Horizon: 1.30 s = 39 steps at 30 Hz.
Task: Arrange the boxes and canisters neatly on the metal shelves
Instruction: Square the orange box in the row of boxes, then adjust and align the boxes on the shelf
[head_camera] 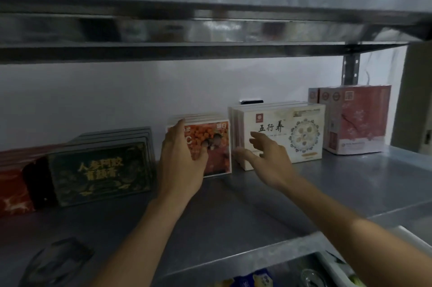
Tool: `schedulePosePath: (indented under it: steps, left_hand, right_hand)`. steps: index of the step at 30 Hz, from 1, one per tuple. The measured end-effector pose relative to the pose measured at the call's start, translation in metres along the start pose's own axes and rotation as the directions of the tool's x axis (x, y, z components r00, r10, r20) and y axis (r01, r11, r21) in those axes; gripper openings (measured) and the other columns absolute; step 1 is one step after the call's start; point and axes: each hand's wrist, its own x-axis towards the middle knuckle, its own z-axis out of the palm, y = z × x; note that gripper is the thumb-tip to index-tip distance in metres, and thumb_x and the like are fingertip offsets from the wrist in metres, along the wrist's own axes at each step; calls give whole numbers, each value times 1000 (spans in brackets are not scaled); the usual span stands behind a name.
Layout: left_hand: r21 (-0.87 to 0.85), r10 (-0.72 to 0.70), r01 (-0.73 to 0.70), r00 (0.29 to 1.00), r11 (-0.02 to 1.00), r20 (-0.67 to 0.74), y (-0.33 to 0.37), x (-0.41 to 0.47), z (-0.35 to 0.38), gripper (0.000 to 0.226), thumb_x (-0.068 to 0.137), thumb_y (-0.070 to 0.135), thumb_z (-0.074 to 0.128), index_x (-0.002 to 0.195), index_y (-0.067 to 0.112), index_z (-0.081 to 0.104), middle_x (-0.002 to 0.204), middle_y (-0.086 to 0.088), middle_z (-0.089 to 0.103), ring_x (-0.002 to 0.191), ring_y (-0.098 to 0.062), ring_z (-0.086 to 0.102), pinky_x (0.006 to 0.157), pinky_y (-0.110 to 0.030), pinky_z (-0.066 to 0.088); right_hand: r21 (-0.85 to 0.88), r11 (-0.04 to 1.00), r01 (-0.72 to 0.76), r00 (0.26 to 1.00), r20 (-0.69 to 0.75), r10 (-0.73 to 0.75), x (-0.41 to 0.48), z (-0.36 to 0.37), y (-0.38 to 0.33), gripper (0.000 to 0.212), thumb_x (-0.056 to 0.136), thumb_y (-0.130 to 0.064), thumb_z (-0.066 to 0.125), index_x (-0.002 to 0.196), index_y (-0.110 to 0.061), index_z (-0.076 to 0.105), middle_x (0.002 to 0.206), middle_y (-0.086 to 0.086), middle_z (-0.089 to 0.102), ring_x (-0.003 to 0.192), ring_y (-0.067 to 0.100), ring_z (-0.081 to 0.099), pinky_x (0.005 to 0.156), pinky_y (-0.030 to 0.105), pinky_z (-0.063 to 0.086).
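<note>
As the shelf looks now: most of the job seems done (5 groups of boxes stand in a row along the back of the metal shelf [304,183]).
Left hand: the left hand [180,160] holds the orange boxes [217,146], with the thumb up at the top left corner and bent fingers on the front.
Right hand: the right hand [268,158] holds nothing. Its fingers are spread apart right in front of the white boxes [280,132], and I cannot tell if they touch.
Orange boxes: they stand in the middle of the row, near the white boxes, with a small gap between the 2 groups. Closing that gap may be the step going on now.
White boxes and pink boxes: the pink boxes [357,120] stand at the far right. Both groups stand straight and look finished.
Dark green boxes and red boxes: the dark green boxes [98,169] lean back, and the red boxes [14,188] sit at an angle on the far left. These 2 groups likely still need fixing.
Canisters: I see none for sure. A blurry glass thing [56,261] sits alone at the front left and may still need a place.
</note>
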Motion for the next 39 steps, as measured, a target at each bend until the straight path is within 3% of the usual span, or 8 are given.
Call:
schedulePosePath:
  steps: [7, 18, 22, 23, 29, 33, 35, 39]
  left_hand:
    - [-303, -163, 217, 968, 928, 192, 33, -10, 20, 60, 87, 22, 71, 141, 23, 43, 135, 5, 53, 120, -12, 51, 105, -31, 39]
    - [-279, -302, 354, 929, 893, 212, 73, -15, 105, 66, 83, 35, 69, 142, 19, 42, 136, 0, 55, 120, -20, 55, 102, -43, 47]
    - [-274, -379, 403, 915, 873, 136, 88, -6, 144, 44, 88, 27, 68, 128, 19, 51, 118, 3, 65, 100, -17, 63, 84, -34, 54]
    - [-268, -401, 414, 910, 870, 104, 92, -4, 154, 46, 86, 28, 69, 128, 19, 52, 119, 1, 65, 101, -18, 63, 83, -34, 54]
    - [-159, -474, 470, 880, 868, 9, 92, 2, 182, 96, 66, 27, 88, 143, 27, 31, 131, 2, 58, 119, -23, 56, 99, -45, 50]
    - [-205, -463, 464, 885, 862, 59, 83, 2, 191, 100, 61, 21, 92, 140, 32, 33, 131, 9, 54, 117, -14, 52, 104, -41, 45]
    - [-234, -440, 444, 895, 865, 73, 78, -1, 195, 101, 62, 17, 91, 141, 33, 30, 135, 10, 52, 121, -12, 49, 106, -39, 42]
    - [-272, -403, 400, 914, 875, 47, 71, -3, 201, 93, 67, 11, 88, 139, 29, 33, 129, 12, 50, 118, -9, 47, 100, -30, 39]
  right_hand:
    - [184, 978, -95, 988, -102, 115, -27, -44, 15, 67, 90, -48, 64, 147, -19, 42, 142, 3, 54, 129, 15, 51, 103, 29, 41]
    - [200, 977, -74, 988, -117, 98, 2, -117, 93, 71, 89, -56, 60, 149, -22, 42, 149, -1, 48, 134, 18, 47, 111, 40, 39]
    - [215, 975, -63, 996, -54, 76, 27, -139, 129, 62, 92, -45, 64, 145, -21, 43, 130, -10, 54, 112, 7, 55, 80, 7, 42]
    - [229, 972, -61, 997, -42, 72, 34, -145, 138, 60, 91, -44, 66, 142, -21, 44, 126, -11, 55, 106, 5, 55, 78, 7, 43]
    - [367, 921, -127, 991, 78, 106, 76, -145, 179, 77, 75, -61, 74, 134, -23, 43, 121, -6, 65, 113, 21, 63, 97, 44, 52]
    - [347, 921, -179, 977, 170, 126, 99, -138, 188, 98, 79, -68, 64, 155, -22, 22, 143, -3, 49, 131, 25, 49, 108, 45, 42]
    - [344, 923, -174, 976, 183, 116, 105, -131, 194, 108, 68, -85, 60, 153, -28, 26, 145, -7, 51, 128, 22, 53, 108, 47, 44]
    - [412, 904, -112, 979, 200, 30, 117, -117, 210, 71, 74, -80, 60, 132, -39, 51, 114, -19, 70, 106, 8, 67, 98, 44, 53]
